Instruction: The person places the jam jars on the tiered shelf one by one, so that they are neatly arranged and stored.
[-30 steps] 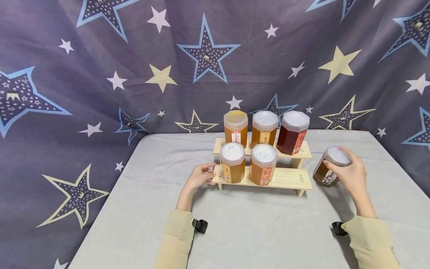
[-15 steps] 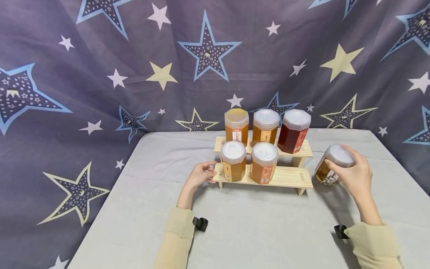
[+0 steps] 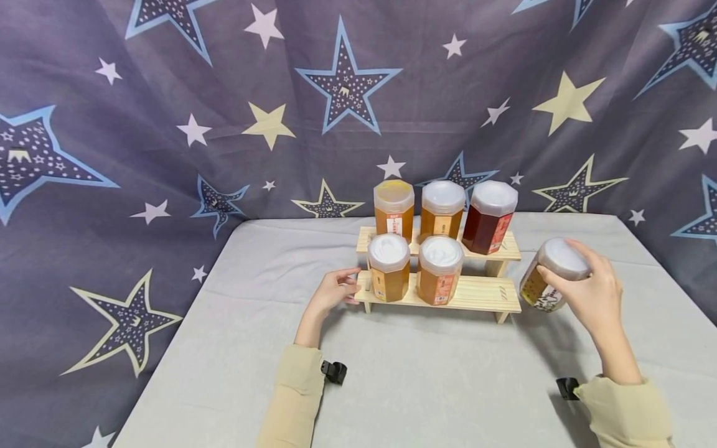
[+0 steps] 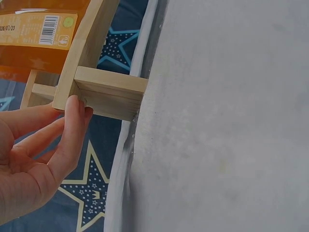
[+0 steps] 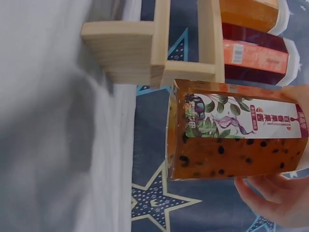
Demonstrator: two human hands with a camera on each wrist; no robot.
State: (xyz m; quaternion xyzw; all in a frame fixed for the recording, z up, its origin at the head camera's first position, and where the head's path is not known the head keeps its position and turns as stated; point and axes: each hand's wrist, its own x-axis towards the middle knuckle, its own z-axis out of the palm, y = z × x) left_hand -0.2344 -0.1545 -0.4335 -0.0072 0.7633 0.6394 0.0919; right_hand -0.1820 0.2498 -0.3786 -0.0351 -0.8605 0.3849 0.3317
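Observation:
In the head view, my right hand (image 3: 594, 292) grips an octagonal lidded jar (image 3: 546, 283) near its top, right of a two-tier wooden stand (image 3: 487, 292). The jar leans, its base toward the stand. Orange-brown jelly with dark seeds and a leafy label show on this jar (image 5: 231, 157) in the right wrist view; its base hangs above the cloth. My left hand (image 3: 332, 292) pinches the left end of the lower shelf. In the left wrist view, the fingertips (image 4: 73, 108) touch the end of the shelf board (image 4: 72, 67) beside its leg.
Two amber jars (image 3: 388, 274) stand on the lower shelf, left and middle. The upper shelf bears two more amber jars (image 3: 442, 214) and a dark red jar (image 3: 486, 227) at its right. A pale grey cloth (image 3: 426, 379) covers the table; a starry curtain (image 3: 235, 168) hangs behind.
My right hand shifted slightly right, then the jar's base swung back left toward the stand, leaning more. The left hand keeps its place on the stand; the other jars have not moved.

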